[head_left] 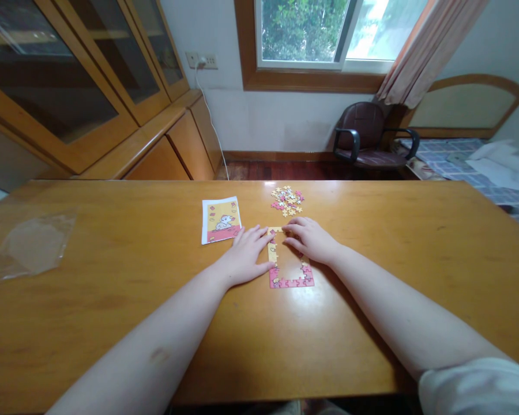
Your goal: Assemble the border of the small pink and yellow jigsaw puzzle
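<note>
A jigsaw puzzle border (292, 283) lies on the table, pink at the near end and yellow along its left side, with bare wood inside it. My left hand (249, 256) rests flat with fingers spread, its fingertips and thumb touching the border's left edge. Over the top right part of the border is my right hand (312, 239), fingers bent and thumb apart from them. Whether a piece sits under its fingertips is hidden. Beyond the border lies a pile of loose puzzle pieces (288, 199). Left of it is a picture card (222, 220) showing a white cartoon animal.
A clear plastic bag (30, 245) lies at the left of the wooden table (134, 253). Past the far edge stand a glass-door cabinet (112, 98), an office chair (365, 135) and a bed (450, 161). A white cord (211, 115) hangs from the wall socket.
</note>
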A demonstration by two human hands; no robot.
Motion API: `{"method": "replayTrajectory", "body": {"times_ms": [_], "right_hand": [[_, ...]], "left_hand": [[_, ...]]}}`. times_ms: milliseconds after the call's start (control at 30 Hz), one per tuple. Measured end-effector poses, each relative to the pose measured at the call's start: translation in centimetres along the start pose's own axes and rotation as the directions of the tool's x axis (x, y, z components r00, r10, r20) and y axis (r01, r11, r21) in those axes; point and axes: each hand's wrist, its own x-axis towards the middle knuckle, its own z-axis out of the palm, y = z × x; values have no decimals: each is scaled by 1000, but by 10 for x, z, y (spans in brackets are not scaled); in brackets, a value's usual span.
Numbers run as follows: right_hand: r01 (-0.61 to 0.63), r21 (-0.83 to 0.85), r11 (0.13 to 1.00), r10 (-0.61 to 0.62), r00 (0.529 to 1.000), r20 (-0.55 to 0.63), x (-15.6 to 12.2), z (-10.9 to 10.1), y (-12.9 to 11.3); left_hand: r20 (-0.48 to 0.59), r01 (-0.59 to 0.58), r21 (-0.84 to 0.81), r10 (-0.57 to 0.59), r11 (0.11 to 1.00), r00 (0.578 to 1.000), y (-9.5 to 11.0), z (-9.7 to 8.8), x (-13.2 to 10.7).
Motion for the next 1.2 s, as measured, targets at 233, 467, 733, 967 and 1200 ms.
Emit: {"method": "replayTrajectory", "body": {"times_ms": [233,467,733,967,1200], "right_hand": [[17,76,997,-17,1000,1,-2,0,1],[3,110,994,1,999,-35,-1,1,2],[-401,222,889,451,850,-272,7,5,39],[-523,177,834,551,771,-319,15,7,51],[-574,86,814,570,765,-300,26,4,57]], "left_hand": [[10,-1,-11,1,1000,1000,5,-4,-3],[9,-20,9,20,1000,1000,6,-4,-5],[-98,126,69,-119,990,988,1,0,6],[-151,232,145,-210,962,966,-4,5,17],[-237,278,192,-230,941,944,0,15,20]]}}
